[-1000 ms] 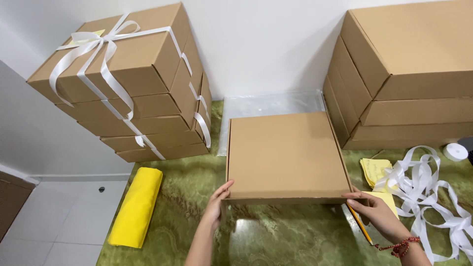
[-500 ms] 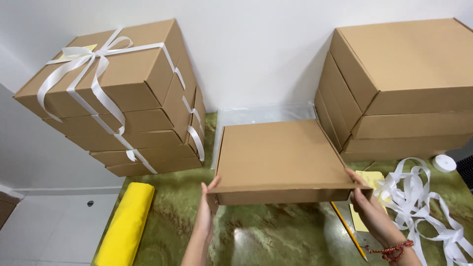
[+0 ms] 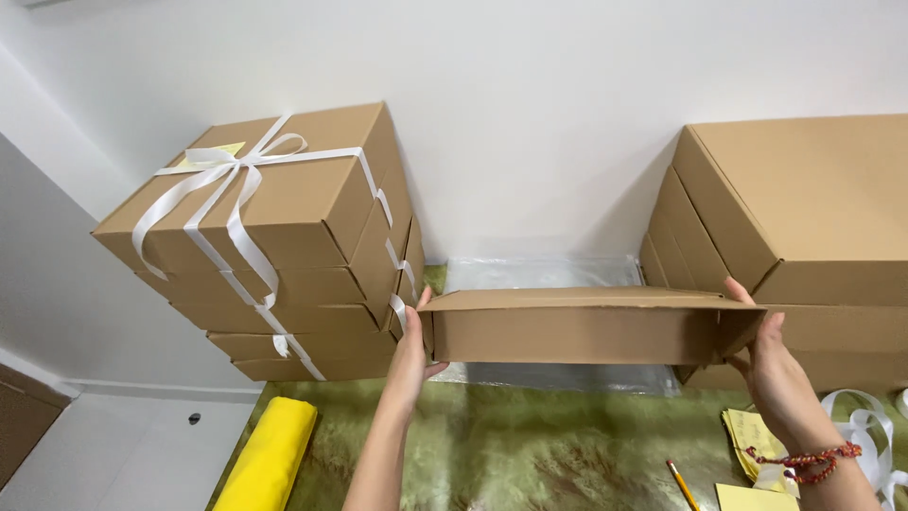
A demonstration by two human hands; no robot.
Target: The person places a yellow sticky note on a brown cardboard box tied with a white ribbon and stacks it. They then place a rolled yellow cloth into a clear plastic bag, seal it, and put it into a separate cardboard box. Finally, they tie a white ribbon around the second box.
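Flat cardboard box held in mid-air over the green desk, betw. two stacks. Left hand & right hand fingers clamped on its ends. Side-only grip: box could slip, or bump the ribboned stack at left.

Both forearms are bare, unsleeved; the right hand wears a red beaded bracelet (at five o'clock).
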